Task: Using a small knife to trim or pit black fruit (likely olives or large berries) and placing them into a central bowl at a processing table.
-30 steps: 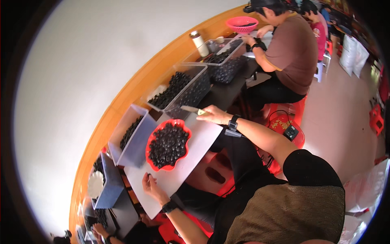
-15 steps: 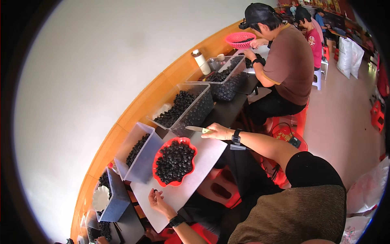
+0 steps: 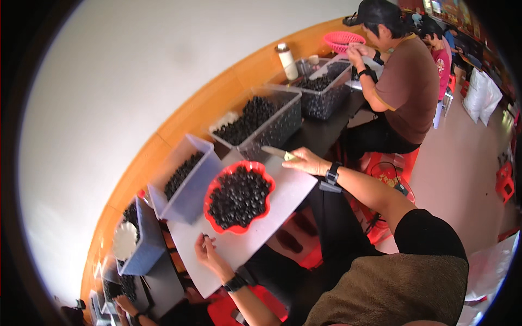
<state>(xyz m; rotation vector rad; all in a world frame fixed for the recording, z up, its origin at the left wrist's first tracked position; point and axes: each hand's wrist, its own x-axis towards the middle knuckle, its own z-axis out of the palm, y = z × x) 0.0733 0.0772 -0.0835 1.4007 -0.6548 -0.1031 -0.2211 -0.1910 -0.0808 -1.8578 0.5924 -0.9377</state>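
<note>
A knife (image 3: pixel 276 151) with a pale handle is gripped in my right hand (image 3: pixel 310 162), its blade pointing left over the far end of the white board (image 3: pixel 283 198). My left hand (image 3: pixel 211 256) is at the board's near left, pinching one small dark round piece (image 3: pixel 205 236) between thumb and fingertips. Between my hands a red wavy-rimmed bowl (image 3: pixel 237 230), heaped with similar black pieces (image 3: pixel 239 198), rests on the board. Their exact kind cannot be made out.
Clear bins (image 3: pixel 269 125) and bluish bins (image 3: pixel 187 198) of black pieces line the wall. A co-worker in a brown shirt (image 3: pixel 410 89) sits at the far right, near a pink basket (image 3: pixel 343 41) and a white bottle (image 3: pixel 286 61). Another person's hands (image 3: pixel 126 305) show at lower left.
The whole view has shifted and tilted slightly. My hands keep the knife and the small dark piece, much where they were over the board. The co-worker's hands have come closer together, nearer the face.
</note>
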